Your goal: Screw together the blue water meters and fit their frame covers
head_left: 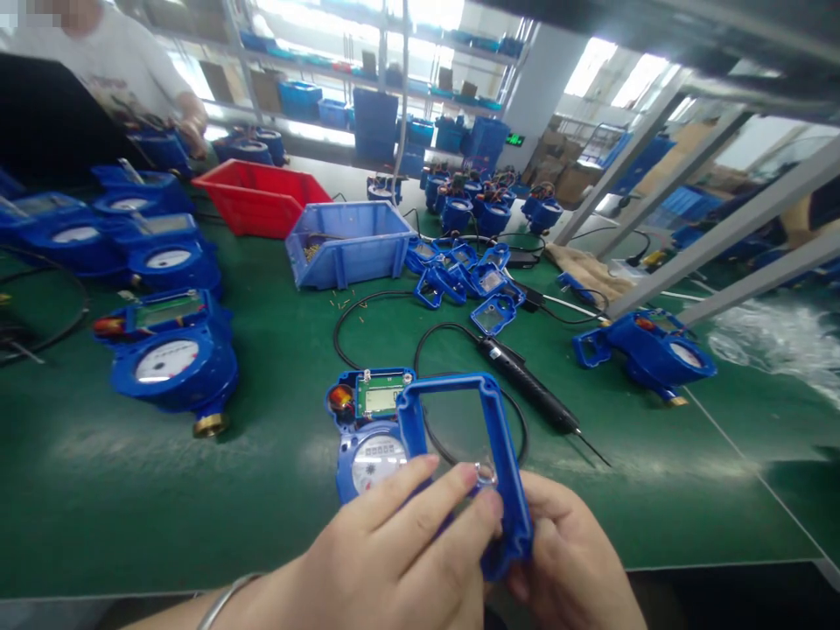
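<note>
A blue meter cover [510, 464] with a clear window is held tilted above the table's front edge. My right hand [577, 551] grips its right side from behind, fingers closed on the lower edge. My left hand [420, 551], with a bracelet at the wrist, lies across the near part of the cover, its fingertips pressed on the inside. By those fingertips is a small clear round piece [484, 473], apparently on the window. Just behind stands a blue water meter [377, 459] with its circuit board and display exposed; the cover and my left hand hide part of it.
A black electric screwdriver [535, 385] lies to the right with its cable looped. Several blue covers [492, 311] are piled behind it. A blue bin [354, 249] and a red bin [262, 197] stand farther back, near loose screws [342, 302]. Meters [171, 359] line the left; a person [131, 70] is beyond.
</note>
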Demonstrator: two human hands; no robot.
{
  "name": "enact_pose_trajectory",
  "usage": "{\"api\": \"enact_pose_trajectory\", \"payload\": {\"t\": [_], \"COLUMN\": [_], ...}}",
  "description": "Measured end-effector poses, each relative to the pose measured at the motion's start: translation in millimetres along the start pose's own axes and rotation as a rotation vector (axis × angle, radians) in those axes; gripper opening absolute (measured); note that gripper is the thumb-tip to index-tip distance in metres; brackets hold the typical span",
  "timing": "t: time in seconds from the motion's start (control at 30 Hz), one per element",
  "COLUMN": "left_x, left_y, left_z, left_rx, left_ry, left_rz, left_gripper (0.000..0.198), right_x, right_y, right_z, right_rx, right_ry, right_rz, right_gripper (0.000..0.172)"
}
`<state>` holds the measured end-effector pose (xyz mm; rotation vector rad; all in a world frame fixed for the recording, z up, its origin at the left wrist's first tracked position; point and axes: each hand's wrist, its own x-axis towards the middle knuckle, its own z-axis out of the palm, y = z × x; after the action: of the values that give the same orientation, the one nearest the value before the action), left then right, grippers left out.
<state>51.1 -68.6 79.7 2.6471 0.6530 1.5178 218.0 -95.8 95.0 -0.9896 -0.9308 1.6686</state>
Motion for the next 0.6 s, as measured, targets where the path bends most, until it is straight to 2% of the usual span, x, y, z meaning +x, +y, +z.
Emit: {"api": "enact_pose_trajectory", "payload": {"t": [0.07,0.13,0.2,0.23,0.27,0.3,0.37,0.4,0.47,0.6], "left_x": [1.5,3.3,5.1,5.9,6.8,7.7,8.7,8.3,4.2,-17.4], "left_y": [-0.1,-0.4,-0.7,-0.9,-1.3,-2.1,-5.9,-9.7,-23.3,-72.2], "left_z": [-13.6,-28.2,-37.5,-39.2,-39.1,-37.7,-32.9,-30.5,-26.2,-16.1], "left_rx": [-0.189,-0.443,-0.733,-0.888,-1.038,-1.17,-1.344,-1.369,-1.273,-0.666], "left_ry": [-0.005,-0.017,0.077,0.156,0.237,0.303,0.367,0.377,0.419,0.703], "left_rz": [-0.146,-0.426,-0.785,-0.942,-1.069,-1.164,-1.259,-1.279,-1.289,-1.235], "left_gripper": [0.02,0.011,0.01,0.013,0.016,0.019,0.022,0.023,0.024,0.018], "right_x": [0.7,5.9,14.9,20.0,25.1,29.8,37.9,41.4,48.8,70.7], "right_y": [-3.6,-2.3,2.9,6.0,8.9,11.2,13.8,14.1,13.3,7.1], "right_z": [-4.3,-9.3,-11.7,-11.0,-9.3,-6.7,-1.0,1.0,1.6,-8.0], "right_rx": [-0.284,-0.599,-0.888,-1.011,-1.11,-1.18,-1.242,-1.254,-1.266,-1.223], "right_ry": [0.042,0.131,0.15,0.105,0.042,-0.012,-0.039,-0.03,-0.01,0.023], "right_rz": [-0.177,-0.438,-0.647,-0.721,-0.773,-0.814,-0.893,-0.913,-0.888,-0.747], "right_gripper": [0.036,0.039,0.075,0.091,0.097,0.095,0.083,0.078,0.074,0.074]}}
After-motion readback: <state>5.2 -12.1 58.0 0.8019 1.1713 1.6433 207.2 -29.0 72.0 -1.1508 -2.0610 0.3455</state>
